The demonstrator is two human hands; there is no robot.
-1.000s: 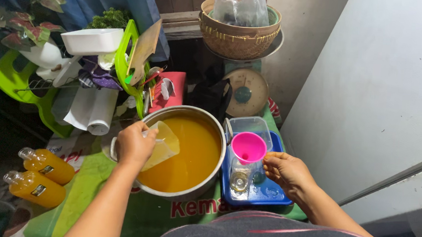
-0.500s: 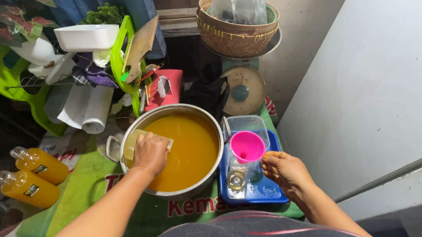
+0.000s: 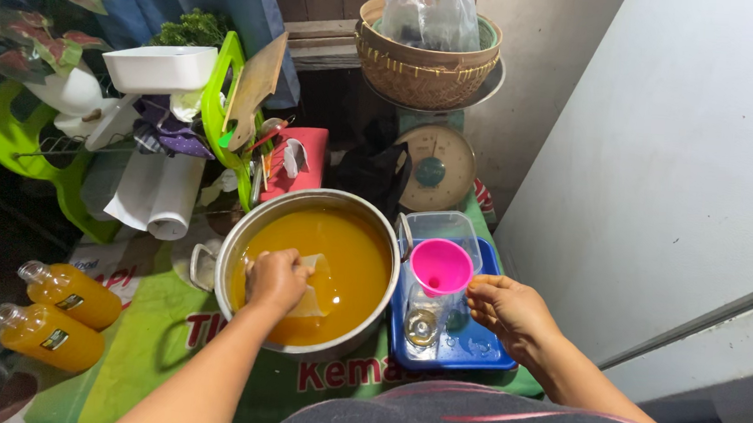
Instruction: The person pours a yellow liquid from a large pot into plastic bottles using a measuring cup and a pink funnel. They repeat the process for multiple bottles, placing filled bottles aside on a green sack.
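A large metal pot (image 3: 243, 229) full of orange liquid stands in the middle. My left hand (image 3: 276, 277) grips a clear plastic scoop cup (image 3: 311, 288) and dips it into the liquid. A pink funnel (image 3: 441, 266) sits in the neck of a clear bottle (image 3: 423, 322) that stands in a blue tray (image 3: 472, 355) to the right of the pot. My right hand (image 3: 509, 311) is beside the funnel, fingertips at its rim, holding nothing I can see.
Two filled orange bottles (image 3: 56, 313) lie at the left on a green printed mat (image 3: 155, 346). A clear plastic container (image 3: 442, 225) sits at the tray's back. Behind are a dish rack (image 3: 215, 121), a paper roll (image 3: 172, 197), a kitchen scale (image 3: 437, 167) bearing a woven basket (image 3: 421, 73). A white wall stands right.
My left hand went from holding the scoop above the pot's left rim to lowering it into the orange liquid. My right hand has stayed by the funnel.
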